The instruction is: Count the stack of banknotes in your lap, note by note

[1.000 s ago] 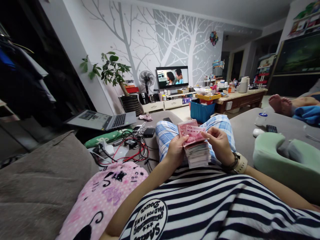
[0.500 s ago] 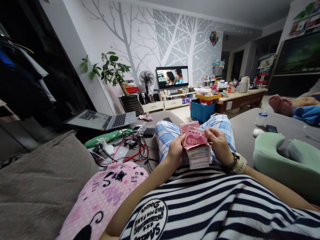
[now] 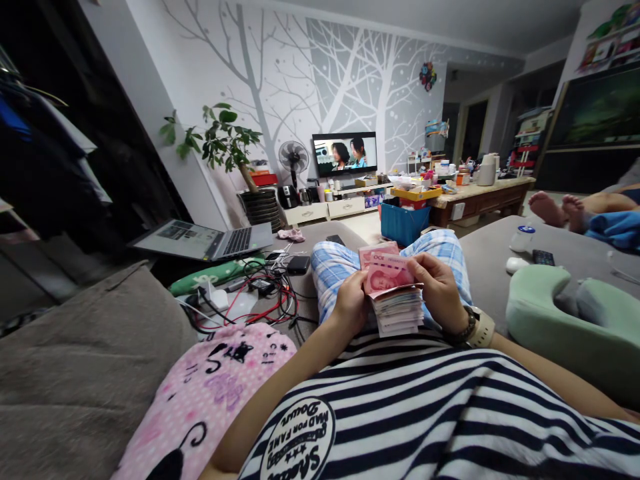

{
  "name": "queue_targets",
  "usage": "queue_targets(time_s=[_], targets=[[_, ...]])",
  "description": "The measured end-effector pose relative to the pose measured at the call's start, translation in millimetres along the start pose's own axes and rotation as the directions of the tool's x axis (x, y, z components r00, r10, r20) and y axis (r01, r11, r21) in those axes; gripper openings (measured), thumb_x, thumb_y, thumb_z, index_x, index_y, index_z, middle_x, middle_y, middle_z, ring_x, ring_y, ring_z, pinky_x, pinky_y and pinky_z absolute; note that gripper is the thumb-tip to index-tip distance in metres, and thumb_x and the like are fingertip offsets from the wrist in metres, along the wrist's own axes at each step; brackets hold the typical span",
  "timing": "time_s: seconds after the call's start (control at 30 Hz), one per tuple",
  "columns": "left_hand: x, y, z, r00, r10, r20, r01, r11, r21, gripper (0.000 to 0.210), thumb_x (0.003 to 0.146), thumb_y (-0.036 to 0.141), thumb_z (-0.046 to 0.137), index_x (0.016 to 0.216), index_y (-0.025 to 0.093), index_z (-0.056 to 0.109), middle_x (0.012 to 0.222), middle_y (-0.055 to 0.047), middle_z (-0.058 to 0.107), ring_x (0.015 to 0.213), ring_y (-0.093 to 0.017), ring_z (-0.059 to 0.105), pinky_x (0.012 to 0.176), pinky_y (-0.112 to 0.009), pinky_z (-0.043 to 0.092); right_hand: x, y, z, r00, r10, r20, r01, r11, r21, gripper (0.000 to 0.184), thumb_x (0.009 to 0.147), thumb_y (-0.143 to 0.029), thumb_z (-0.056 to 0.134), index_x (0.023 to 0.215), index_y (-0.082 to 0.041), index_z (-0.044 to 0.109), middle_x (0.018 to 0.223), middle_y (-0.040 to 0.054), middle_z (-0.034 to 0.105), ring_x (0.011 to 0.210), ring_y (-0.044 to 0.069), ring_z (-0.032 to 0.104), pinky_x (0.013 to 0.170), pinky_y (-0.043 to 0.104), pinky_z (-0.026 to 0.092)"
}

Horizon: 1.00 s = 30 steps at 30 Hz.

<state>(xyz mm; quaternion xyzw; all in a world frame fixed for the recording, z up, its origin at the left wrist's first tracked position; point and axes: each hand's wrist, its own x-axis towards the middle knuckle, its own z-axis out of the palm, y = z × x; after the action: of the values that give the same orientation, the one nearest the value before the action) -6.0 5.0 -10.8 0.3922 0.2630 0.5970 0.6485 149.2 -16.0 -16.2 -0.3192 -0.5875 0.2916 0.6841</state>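
A thick stack of red 100 banknotes (image 3: pixel 399 312) is held over my lap, its layered lower ends hanging toward my striped shirt. My left hand (image 3: pixel 352 300) grips the stack at its left edge, thumb on top. With thumb and fingers pinched, my right hand (image 3: pixel 436 287) holds the upper right corner of the front banknote (image 3: pixel 387 273), which shows a portrait. Behind it, part of another red note sticks up. A pale watch (image 3: pixel 482 328) and a dark bracelet are on my right wrist. Blue plaid trousers (image 3: pixel 330 260) lie beneath the notes.
On the left are an open laptop (image 3: pixel 205 241), tangled cables (image 3: pixel 280 293) and a pink blanket (image 3: pixel 215 393). To the right lie a green neck pillow (image 3: pixel 537 300), a white mouse (image 3: pixel 517 265) and a remote (image 3: pixel 543 257). Another person's feet (image 3: pixel 555 210) rest farther right.
The front note has shifted slightly lower, showing more of the note behind. My right hand has moved a little up and left. The other person's feet have moved apart.
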Motion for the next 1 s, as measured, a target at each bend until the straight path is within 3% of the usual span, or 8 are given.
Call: queue_targets(time_s=[0.23,1.0], targets=[[-1.1,1.9,1.2,1.000,-0.012,0.026,0.013,1.000,-0.025,0.007,0.069,0.023,0.071,0.066,0.021,0.066,0.067,-0.003,0.072,0.101,-0.032,0.072,0.095,-0.045,0.056,-0.9,-0.6,-0.4,1.000,-0.031,0.000,0.031,0.999,-0.020,0.036,0.089,-0.053,0.065,0.071,-0.021,0.061,0.061,-0.0030,0.048,0.058,0.014,0.041,0.056,0.028,0.035],[0.5,-0.4,-0.8,0.999,-0.023,0.037,0.025,0.999,-0.043,0.011,0.068,0.024,0.073,0.076,0.018,0.068,0.088,-0.009,0.078,0.107,-0.034,0.071,0.092,-0.046,0.058,-5.5,-6.6,-0.4,0.997,-0.071,0.040,0.072,0.997,-0.021,0.039,0.092,-0.053,0.062,0.068,-0.022,0.061,0.061,-0.0004,0.056,0.058,0.015,0.047,0.055,0.030,0.038]])
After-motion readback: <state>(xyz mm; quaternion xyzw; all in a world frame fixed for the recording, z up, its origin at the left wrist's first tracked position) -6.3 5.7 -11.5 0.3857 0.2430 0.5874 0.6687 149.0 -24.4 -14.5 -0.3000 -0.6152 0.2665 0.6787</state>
